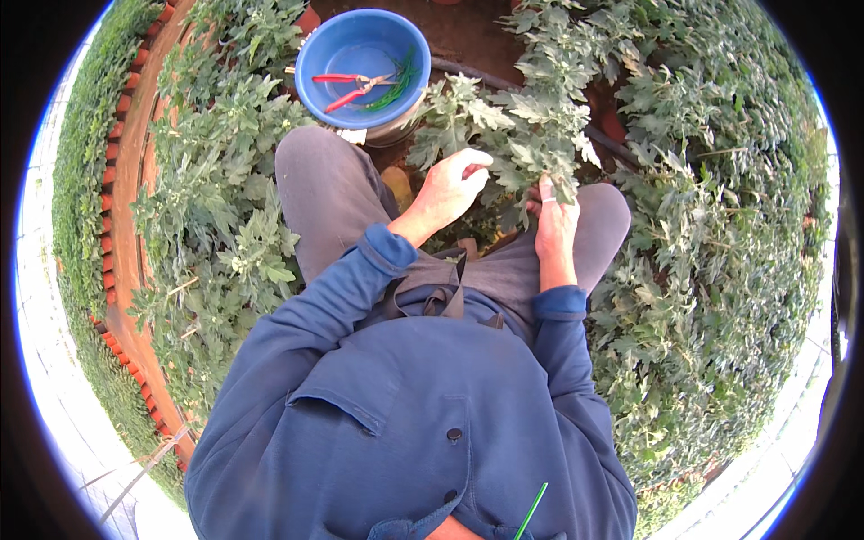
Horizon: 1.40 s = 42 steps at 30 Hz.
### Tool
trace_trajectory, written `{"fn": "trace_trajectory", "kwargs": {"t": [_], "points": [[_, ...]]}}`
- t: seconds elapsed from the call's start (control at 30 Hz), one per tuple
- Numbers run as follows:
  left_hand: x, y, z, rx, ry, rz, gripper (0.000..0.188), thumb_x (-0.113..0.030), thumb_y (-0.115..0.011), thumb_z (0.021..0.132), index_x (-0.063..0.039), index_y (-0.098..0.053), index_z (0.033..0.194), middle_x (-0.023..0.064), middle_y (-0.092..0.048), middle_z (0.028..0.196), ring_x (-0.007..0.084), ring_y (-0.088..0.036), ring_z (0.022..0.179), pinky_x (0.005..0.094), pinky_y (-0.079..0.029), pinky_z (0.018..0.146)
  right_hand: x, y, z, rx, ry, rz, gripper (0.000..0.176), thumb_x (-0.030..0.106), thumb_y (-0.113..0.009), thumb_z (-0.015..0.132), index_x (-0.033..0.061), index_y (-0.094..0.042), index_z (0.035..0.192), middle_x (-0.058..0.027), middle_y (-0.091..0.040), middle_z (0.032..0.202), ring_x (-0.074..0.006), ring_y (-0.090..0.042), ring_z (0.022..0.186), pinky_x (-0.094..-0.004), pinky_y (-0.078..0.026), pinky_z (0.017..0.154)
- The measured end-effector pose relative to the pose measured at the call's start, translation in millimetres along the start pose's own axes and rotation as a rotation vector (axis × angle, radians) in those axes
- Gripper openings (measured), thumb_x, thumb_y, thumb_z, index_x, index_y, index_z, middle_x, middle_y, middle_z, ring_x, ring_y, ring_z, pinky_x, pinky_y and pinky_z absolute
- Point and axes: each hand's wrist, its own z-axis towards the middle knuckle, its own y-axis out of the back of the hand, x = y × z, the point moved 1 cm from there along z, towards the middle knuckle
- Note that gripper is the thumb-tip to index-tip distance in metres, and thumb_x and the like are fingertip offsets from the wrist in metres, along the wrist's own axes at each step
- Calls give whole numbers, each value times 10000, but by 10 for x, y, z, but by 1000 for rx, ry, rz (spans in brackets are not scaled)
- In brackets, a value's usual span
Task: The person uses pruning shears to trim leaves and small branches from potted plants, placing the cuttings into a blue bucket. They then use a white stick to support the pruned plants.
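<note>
My left hand (449,189) is raised beside a leafy potted plant (533,148), which looks like a chrysanthemum. Its thumb and forefinger curl towards each other close to the leaves; whether something thin lies between them is unclear. On the plant's near side, my right hand (557,219), with a ring on one finger, holds a leafy shoot (557,189) between thumb and fingers. Leaves partly cover those fingertips. Close to the camera, a thin green strip (532,511) sticks up near my shirt collar.
Beyond my left knee, a blue plastic basin (364,121) holds red-handled pruning shears (361,86) and a bundle of green ties (403,81). Dense plants (709,270) crowd both sides. A dark hose (611,145) runs behind the plant. Terracotta pots (108,223) line a brick-coloured ledge (125,202) at left.
</note>
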Motion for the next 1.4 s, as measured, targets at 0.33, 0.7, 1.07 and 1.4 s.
{"fn": "trace_trajectory", "kwargs": {"t": [0.33,0.7,1.07,1.4], "points": [[172,-342,40,-13,-258,160,281,-122,-634,805,-53,-625,1077,160,-631,947,373,-637,879,437,-520,772,94,-8,-34,34,-68,-10,269,174,-664,956,24,-616,1174,-49,-660,1008,-150,-642,825,-276,-542,652],[143,-415,50,-42,-280,21,304,-86,-699,759,-21,-641,1050,169,-649,941,369,-645,872,406,-528,768,59,-36,-163,180,3,-31,249,171,-670,952,4,-673,1138,-54,-699,1018,-120,-636,819,-252,-513,691],[167,-409,28,-31,-358,9,162,-17,-707,816,5,-628,956,122,-598,983,267,-609,938,339,-504,805,-19,6,-165,221,2,-80,214,120,-650,928,10,-678,1109,-15,-690,987,-92,-597,769,-250,-474,682],[275,-130,-144,80,102,-235,233,-115,-708,858,-40,-614,1057,36,-647,930,112,-608,766,276,-519,727,651,285,40,101,273,-199,332,161,-625,959,15,-589,1255,-84,-644,1190,-154,-615,1040,-283,-493,884]]}}
